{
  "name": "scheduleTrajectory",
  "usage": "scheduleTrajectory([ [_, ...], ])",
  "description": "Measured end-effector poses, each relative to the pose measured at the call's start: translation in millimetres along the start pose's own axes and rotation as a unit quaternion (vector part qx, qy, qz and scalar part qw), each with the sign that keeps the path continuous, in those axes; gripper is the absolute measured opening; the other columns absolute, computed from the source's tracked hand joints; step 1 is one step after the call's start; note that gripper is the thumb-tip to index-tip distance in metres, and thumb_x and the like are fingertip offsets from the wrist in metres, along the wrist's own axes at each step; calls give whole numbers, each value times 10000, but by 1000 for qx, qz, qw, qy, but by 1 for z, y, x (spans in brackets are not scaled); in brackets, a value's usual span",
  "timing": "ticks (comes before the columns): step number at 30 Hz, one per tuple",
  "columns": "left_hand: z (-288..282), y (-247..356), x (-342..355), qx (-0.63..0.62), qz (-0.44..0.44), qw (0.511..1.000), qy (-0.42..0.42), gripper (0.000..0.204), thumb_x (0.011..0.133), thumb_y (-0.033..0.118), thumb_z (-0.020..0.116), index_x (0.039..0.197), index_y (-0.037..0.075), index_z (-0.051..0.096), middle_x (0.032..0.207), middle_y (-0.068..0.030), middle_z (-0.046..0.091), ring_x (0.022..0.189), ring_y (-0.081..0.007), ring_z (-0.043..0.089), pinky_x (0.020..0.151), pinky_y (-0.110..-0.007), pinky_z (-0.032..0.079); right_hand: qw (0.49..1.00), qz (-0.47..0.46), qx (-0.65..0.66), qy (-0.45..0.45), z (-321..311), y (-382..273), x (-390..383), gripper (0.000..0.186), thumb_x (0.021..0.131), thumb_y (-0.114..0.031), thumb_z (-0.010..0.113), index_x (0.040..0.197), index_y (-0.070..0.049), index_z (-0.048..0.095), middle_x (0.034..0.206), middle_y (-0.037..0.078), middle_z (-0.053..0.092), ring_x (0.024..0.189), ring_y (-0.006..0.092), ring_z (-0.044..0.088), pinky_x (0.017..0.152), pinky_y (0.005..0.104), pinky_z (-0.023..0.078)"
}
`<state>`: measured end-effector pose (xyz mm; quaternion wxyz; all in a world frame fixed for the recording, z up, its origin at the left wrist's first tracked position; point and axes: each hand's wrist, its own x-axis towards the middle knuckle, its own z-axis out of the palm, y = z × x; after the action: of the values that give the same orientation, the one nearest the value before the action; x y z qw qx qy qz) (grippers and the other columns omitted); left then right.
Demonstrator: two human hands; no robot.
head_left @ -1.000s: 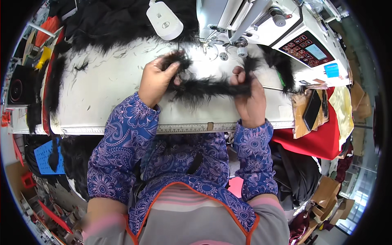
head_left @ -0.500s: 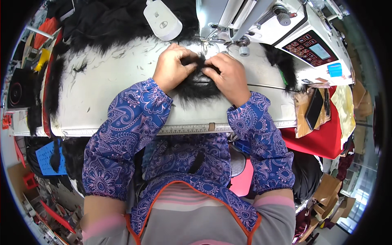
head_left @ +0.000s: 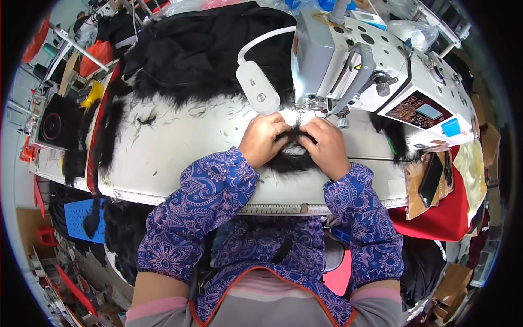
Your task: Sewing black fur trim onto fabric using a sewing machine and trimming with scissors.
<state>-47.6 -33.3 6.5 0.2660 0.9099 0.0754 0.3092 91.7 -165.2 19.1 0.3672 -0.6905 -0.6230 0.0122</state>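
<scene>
Left hand: is pinching the black fur strip [head_left: 289, 162] just in front of the needle, thumb and fingers together on it; the left hand [head_left: 265, 139] was holding its part well apart from the other a second ago.
Right hand: is gripping the strip just beside, thumb and fingertips closed on it; the right hand [head_left: 328, 146] is now facing its partner closely instead of stretching the strip sideways.
Fur strip: is lying bunched between both hands, its lower part curving toward the tabletop's near edge; earlier it was running straight across.
Sewing machine: the sewing machine [head_left: 318, 52] is standing at the tabletop's far right corner, more of its top now showing as the view is tilting upward.
Black cloth: the fur-edged black cloth [head_left: 212, 52] is covering the far edge of the tabletop [head_left: 180, 158], more of it now appearing.
Ruler: the ruler strip [head_left: 267, 209] is running along the near edge.
</scene>
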Motion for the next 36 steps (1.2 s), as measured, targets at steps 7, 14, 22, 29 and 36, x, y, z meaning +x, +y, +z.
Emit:
scheduleTrajectory([
  [7,5,-6,5,-38,-3,999,-7,201,621,-9,710,815,5,660,825,-98,622,800,-276,588,718,-350,492,999,-5,34,3,-4,5,1,152,717,-26,668,856,4,617,811,126,580,749,309,587,651,361,460],
  [14,8,-1,9,-54,-8,998,-41,234,622,-5,718,851,7,673,830,-104,622,799,-274,591,726,-351,500,999,31,27,-18,-7,7,0,165,725,-34,667,878,2,616,828,124,588,770,318,587,667,362,468],
  [22,4,-3,15,-24,8,999,-24,192,637,13,704,821,0,650,852,-120,614,831,-296,566,735,-368,489,998,42,-39,-16,-7,10,1,178,747,-100,669,902,-32,615,886,116,593,831,314,585,722,380,468],
  [29,14,-14,25,-24,-39,999,-5,195,690,62,697,873,8,659,852,-134,615,861,-315,582,771,-372,481,994,101,-48,-12,-1,20,8,175,827,-192,641,960,-81,619,930,124,613,842,301,612,714,364,476],
  [36,17,-21,32,-28,-101,994,-20,196,719,113,710,886,16,676,911,-150,637,879,-313,603,785,-365,483,993,111,-36,-5,8,37,16,203,822,-174,629,969,-35,650,898,132,661,799,261,636,727,345,479],
])
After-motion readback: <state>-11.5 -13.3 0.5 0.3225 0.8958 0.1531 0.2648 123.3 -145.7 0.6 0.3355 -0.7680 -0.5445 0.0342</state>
